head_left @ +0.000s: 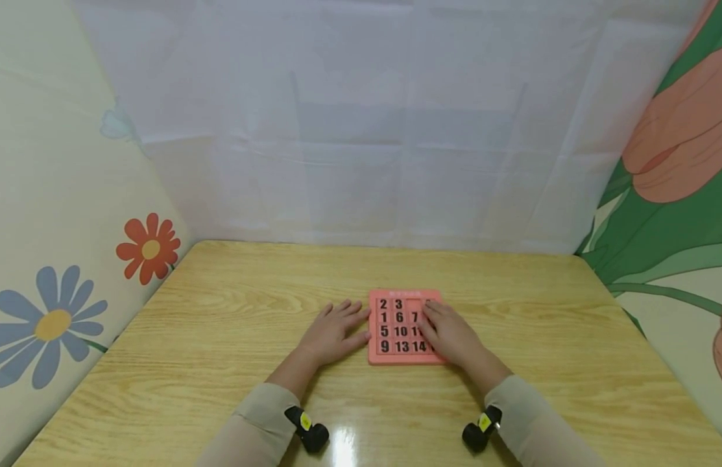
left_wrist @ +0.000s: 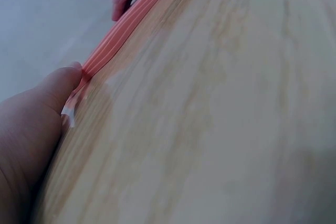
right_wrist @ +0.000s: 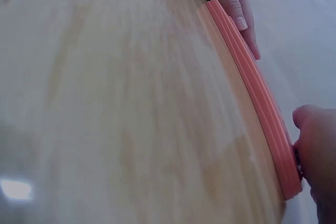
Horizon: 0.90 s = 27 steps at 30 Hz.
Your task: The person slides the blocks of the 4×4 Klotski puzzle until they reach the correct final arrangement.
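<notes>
A pink sliding number puzzle lies flat on the wooden table, its black-numbered tiles facing up. Its top row shows 2, 3 and then an empty slot. My left hand rests beside the frame with fingers spread, thumb and fingertips at its left edge. Over the right-hand columns lies my right hand, its extended fingers on the tiles and hiding several of them. In the left wrist view, the left thumb meets the puzzle's side. The right wrist view shows the right hand at the near end of the pink frame.
The wooden table extends around the puzzle on all sides. A white cloth hangs behind its back edge. Flower-patterned panels stand at left and right. Each wrist carries a small black camera.
</notes>
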Each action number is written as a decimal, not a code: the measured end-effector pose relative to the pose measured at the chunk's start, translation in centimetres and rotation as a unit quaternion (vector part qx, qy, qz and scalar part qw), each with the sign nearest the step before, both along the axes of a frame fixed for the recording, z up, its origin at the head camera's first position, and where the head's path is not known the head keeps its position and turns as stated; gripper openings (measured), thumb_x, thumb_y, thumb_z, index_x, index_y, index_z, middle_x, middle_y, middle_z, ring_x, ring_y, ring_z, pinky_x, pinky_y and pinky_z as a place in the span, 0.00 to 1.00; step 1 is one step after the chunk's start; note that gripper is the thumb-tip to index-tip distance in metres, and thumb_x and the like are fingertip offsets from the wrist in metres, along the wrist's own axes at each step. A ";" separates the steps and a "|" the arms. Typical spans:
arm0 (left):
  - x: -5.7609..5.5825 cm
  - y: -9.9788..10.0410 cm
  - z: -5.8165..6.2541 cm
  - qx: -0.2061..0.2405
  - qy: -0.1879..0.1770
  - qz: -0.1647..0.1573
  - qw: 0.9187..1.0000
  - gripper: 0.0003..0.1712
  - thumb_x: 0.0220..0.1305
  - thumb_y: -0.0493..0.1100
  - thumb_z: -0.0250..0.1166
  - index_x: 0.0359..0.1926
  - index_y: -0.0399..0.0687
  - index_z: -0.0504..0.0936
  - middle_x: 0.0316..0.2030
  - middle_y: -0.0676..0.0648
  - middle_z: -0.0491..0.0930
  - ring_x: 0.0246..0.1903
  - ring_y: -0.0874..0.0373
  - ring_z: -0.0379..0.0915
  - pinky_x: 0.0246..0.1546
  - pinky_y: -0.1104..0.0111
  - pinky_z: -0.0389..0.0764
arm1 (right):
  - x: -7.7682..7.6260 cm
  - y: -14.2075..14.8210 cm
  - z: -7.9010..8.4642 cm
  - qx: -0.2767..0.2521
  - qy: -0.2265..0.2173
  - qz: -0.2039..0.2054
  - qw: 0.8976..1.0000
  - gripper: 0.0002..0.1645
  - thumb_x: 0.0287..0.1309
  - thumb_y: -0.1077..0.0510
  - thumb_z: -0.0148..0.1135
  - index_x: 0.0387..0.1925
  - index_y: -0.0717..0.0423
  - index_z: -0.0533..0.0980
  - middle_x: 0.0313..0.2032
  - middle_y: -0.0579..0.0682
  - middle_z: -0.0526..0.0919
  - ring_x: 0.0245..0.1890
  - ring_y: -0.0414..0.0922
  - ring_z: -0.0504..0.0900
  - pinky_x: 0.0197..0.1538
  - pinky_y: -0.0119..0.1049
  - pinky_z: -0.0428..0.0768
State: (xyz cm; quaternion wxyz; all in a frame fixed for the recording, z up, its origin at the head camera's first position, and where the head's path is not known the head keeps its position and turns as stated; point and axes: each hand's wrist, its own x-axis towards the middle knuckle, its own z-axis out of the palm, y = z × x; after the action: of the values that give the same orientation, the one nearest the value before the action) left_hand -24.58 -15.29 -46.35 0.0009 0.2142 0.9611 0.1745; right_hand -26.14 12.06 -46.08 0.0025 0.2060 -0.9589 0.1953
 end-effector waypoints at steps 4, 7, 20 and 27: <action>0.0 0.0 0.0 0.000 0.000 0.001 1.000 0.35 0.70 0.62 0.53 0.72 0.55 0.66 0.73 0.46 0.61 0.75 0.45 0.50 0.76 0.45 0.46 | 0.0 0.1 0.0 -0.002 0.004 0.004 1.000 0.32 0.74 0.47 0.46 0.67 0.65 0.67 0.70 0.60 0.67 0.72 0.58 0.64 0.74 0.52 0.62; 0.0 0.0 0.0 0.001 -0.002 0.001 1.000 0.34 0.70 0.62 0.54 0.72 0.55 0.66 0.73 0.46 0.61 0.75 0.45 0.50 0.76 0.45 0.46 | 0.0 0.1 0.1 -0.001 0.004 0.003 1.000 0.32 0.74 0.47 0.46 0.68 0.65 0.67 0.70 0.61 0.67 0.72 0.58 0.63 0.74 0.52 0.62; -0.1 0.0 -0.3 0.006 -0.003 0.001 1.000 0.34 0.70 0.62 0.54 0.72 0.56 0.66 0.73 0.46 0.62 0.75 0.45 0.50 0.76 0.45 0.46 | 0.4 -1.8 0.7 -0.005 -0.001 0.015 1.000 0.32 0.72 0.47 0.48 0.67 0.65 0.68 0.69 0.61 0.68 0.72 0.57 0.63 0.75 0.51 0.60; -0.3 -0.1 -0.4 0.006 0.001 0.004 1.000 0.34 0.70 0.63 0.54 0.72 0.56 0.66 0.73 0.46 0.62 0.75 0.45 0.51 0.76 0.45 0.47 | 0.2 -3.3 0.7 0.006 -0.015 0.024 1.000 0.33 0.73 0.45 0.47 0.68 0.61 0.67 0.71 0.57 0.66 0.73 0.54 0.61 0.76 0.50 0.59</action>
State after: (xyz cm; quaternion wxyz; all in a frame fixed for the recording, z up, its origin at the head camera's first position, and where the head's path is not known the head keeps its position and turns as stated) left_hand -24.84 -15.35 -46.79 -0.0022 0.2105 0.9608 0.1805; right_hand -25.96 8.77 -45.37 -0.0176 0.2261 -0.9547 0.1928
